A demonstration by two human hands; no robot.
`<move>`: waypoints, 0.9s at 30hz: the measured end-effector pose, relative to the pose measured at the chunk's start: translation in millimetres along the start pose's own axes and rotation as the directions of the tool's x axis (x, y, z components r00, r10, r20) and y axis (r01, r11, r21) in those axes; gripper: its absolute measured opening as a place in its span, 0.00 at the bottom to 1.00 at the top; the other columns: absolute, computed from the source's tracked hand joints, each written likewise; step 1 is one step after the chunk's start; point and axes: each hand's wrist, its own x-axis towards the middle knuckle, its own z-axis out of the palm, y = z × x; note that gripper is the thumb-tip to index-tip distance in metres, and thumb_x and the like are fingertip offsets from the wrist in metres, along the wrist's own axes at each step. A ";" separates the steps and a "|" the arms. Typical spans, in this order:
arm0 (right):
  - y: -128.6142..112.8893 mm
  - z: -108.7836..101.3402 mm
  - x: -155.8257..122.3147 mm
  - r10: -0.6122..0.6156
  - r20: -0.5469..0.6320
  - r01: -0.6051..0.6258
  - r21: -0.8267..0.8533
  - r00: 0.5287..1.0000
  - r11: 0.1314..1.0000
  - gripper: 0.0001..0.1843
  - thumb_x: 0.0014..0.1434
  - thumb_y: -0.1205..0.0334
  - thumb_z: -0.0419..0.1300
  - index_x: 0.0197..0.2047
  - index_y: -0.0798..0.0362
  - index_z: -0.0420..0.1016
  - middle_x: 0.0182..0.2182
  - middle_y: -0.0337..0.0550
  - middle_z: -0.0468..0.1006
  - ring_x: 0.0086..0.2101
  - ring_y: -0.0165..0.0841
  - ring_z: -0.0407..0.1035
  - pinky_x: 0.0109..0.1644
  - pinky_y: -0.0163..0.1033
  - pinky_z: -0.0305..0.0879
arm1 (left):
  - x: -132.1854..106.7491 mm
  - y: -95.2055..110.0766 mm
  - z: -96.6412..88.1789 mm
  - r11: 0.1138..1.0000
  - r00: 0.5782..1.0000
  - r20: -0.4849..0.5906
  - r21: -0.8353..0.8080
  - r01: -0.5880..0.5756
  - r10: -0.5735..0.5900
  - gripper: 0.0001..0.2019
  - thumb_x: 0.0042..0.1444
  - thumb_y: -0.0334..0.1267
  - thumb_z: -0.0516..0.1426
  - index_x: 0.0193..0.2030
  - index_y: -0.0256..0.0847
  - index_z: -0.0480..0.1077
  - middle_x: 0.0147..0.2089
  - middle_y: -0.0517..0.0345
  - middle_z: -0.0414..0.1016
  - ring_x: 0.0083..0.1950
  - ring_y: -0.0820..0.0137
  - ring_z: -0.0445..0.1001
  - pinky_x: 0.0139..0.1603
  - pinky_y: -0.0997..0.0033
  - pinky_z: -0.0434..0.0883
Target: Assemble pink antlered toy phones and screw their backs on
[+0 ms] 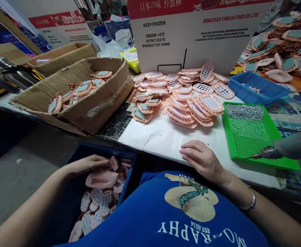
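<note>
Reaching into a dark blue bin (75,151) at the lower left is my left hand (95,163). Its fingers are stretched out among pink plastic pieces, their tips partly hidden, beside a small pink piece (113,163). Just below it lies a larger pink plastic casing (101,179), on top of several phone-shaped pink casings with buttons (105,202). My right hand (203,159) rests at the front edge of the white-covered table (155,139), fingers extended and holding nothing. Beyond it are stacked pink casings with button panels (208,104) and several with green circuit boards (142,115).
A cardboard box (109,92) with casings and circuit boards stands at left. On the right are a green tray (248,137) of small metal screws, an electric screwdriver (279,151) over it, and a blue tray (258,89). A printed carton panel (181,41) stands behind the stacks.
</note>
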 end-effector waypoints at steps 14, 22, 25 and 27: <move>3.6 2.6 20.8 -0.004 0.092 0.002 0.024 0.996 1.000 0.06 0.67 0.68 0.59 0.46 0.55 0.76 0.40 0.48 0.80 0.40 0.36 0.73 0.43 0.45 0.72 | 203.1 190.3 65.5 0.308 0.636 0.146 0.780 -0.545 0.758 0.26 0.57 0.47 0.58 0.58 0.34 0.72 0.60 0.43 0.75 0.59 0.57 0.73 0.61 0.61 0.67; 7.2 -3.5 7.9 0.076 0.078 -0.076 -0.008 0.994 0.997 0.08 0.68 0.67 0.57 0.46 0.54 0.78 0.40 0.48 0.81 0.40 0.35 0.74 0.45 0.44 0.74 | 278.8 234.4 93.5 0.242 0.899 0.099 0.946 -0.218 0.427 0.44 0.43 0.50 0.67 0.67 0.35 0.65 0.66 0.38 0.69 0.65 0.47 0.68 0.63 0.60 0.65; 8.2 -8.6 7.3 0.064 0.056 -0.063 -0.015 0.996 0.998 0.08 0.68 0.67 0.57 0.45 0.54 0.78 0.40 0.48 0.82 0.40 0.35 0.75 0.44 0.44 0.75 | 276.4 235.6 90.7 0.266 0.877 0.088 0.934 -0.237 0.473 0.47 0.40 0.48 0.68 0.69 0.37 0.61 0.66 0.39 0.68 0.64 0.48 0.69 0.61 0.60 0.66; 8.7 -13.6 9.1 0.056 0.004 -0.056 -0.009 0.998 0.998 0.08 0.68 0.67 0.58 0.45 0.55 0.79 0.40 0.48 0.82 0.40 0.35 0.76 0.44 0.43 0.75 | 267.2 237.7 85.6 0.385 0.836 0.051 0.872 -0.304 0.546 0.45 0.40 0.48 0.68 0.66 0.37 0.64 0.61 0.40 0.73 0.60 0.51 0.72 0.57 0.61 0.68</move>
